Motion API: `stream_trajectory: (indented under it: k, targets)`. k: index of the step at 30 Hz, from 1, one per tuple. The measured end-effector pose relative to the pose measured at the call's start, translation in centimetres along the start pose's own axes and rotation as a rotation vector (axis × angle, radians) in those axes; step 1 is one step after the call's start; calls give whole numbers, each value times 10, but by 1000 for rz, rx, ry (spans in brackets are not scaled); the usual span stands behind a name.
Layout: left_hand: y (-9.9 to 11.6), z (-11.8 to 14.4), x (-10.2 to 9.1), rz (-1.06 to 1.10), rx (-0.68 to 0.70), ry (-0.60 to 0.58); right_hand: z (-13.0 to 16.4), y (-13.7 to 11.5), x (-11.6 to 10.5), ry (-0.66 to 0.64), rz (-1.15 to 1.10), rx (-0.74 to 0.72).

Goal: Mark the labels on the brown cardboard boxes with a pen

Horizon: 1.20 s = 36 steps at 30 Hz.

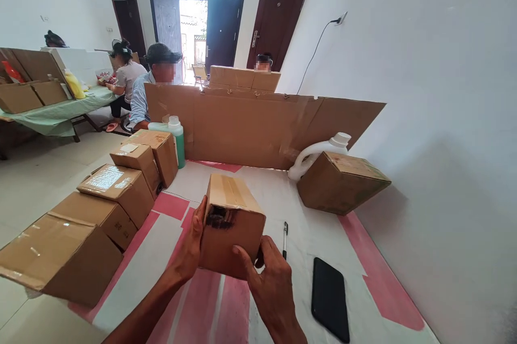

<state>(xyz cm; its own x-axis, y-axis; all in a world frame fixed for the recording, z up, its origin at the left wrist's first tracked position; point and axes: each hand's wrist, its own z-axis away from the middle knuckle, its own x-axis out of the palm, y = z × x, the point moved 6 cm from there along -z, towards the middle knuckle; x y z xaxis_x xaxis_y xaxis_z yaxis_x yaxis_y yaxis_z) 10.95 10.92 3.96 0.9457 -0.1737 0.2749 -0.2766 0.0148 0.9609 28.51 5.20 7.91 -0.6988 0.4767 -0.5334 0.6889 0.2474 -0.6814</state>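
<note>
Between my two hands is a small brown cardboard box (pixel 234 225), tilted, with tape along its top and a black smudge on the upper left of the side facing me. My left hand (pixel 193 239) presses flat along its left side. On the lower right corner, my right hand (pixel 270 274) grips the box, thumb on the near side and fingers curled round the edge. A pen (pixel 285 239) lies on the table to the right of the box. Closer to me on the right is a black phone (pixel 330 301), face type not clear.
Several cardboard boxes (pixel 111 185) line the table's left edge. A green bottle (pixel 179 145) stands behind them. At the back right, a white jug (pixel 319 153) sits behind another box (pixel 343 182). A cardboard partition (pixel 242 128) crosses the far edge; people sit beyond it. A wall (pixel 444 145) bounds the right.
</note>
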Motion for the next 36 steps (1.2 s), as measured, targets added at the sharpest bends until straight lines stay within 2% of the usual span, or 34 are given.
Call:
stream_trajectory:
  k: [4,8,11,14,18,24,29,32,36]
  targets:
    - [-9,0,-3,-72,-101,-35,7,9,6,-56,-29,118]
    - [-13,-2,-3,-163,-159,-57,7,25,11,-176,-78,298]
    - [-9,-2,4,-295,-106,-38,-3,35,5,-93,-194,387]
    - [-7,5,17,-429,-51,-56,-16,34,-2,49,-214,339]
    - [-4,10,23,-442,-7,-49,-19,28,6,18,-213,331]
    - [13,-7,20,-408,92,5,-11,16,11,30,-249,278]
    - [15,-12,30,-449,142,-22,-15,18,9,120,-206,393]
    - [14,-9,29,-470,134,-19,-17,16,10,161,-161,407]
    - [9,-4,28,-463,82,-172,-16,16,10,157,-164,416]
